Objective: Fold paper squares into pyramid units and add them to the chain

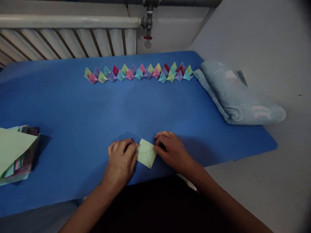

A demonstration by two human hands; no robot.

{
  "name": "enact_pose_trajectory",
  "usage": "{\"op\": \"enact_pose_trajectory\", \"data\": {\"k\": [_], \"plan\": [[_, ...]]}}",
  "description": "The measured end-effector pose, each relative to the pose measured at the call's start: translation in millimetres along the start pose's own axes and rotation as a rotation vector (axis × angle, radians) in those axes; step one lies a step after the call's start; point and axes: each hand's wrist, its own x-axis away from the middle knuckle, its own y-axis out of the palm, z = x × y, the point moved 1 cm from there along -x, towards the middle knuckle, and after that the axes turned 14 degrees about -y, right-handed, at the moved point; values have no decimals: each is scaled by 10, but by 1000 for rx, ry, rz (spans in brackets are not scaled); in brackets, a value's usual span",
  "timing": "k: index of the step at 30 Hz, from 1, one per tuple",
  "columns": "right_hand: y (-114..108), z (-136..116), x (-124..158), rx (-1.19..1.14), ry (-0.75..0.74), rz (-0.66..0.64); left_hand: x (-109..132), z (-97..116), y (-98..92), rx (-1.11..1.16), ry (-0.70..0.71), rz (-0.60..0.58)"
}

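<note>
A small pale green folded paper (pixel 146 153) lies on the blue mat (pixel 73 106) near its front edge, turned like a diamond. My left hand (pixel 121 161) presses its curled fingers on the paper's left corner. My right hand (pixel 170 149) pinches the paper's right corner with bent fingers. Both hands rest on the mat with the paper between them.
A row of several small folded paper pieces (pixel 138 72) in pink, green, purple and teal lines the mat's far side. A stack of coloured paper sheets (pixel 17 155) sits at the left edge. A rolled light blue cloth (pixel 238 97) lies at the right. A radiator (pixel 68 38) stands behind.
</note>
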Motion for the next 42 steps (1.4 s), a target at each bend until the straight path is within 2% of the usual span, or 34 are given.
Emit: {"op": "enact_pose_trajectory", "data": {"k": [4,7,18,21,25,31,38,42], "plan": [[4,19,2,-4,-24,14,-15,32,15,-72,290,2],[1,13,5,-8,-46,30,-19,46,4,-111,376,-13],[25,-40,32,65,-90,7,260,-142,-201,-216,303,2],[90,-81,64,178,-200,40,229,-95,-192,-191,363,28],[143,-106,134,247,-384,-41,119,-35,-169,-110,426,5],[55,-124,199,196,-339,-61,47,13,-201,-37,324,-37],[39,-134,162,163,-300,-93,5,9,-177,-13,365,26],[12,-138,166,175,-317,-136,6,7,-196,-4,364,0]]}}
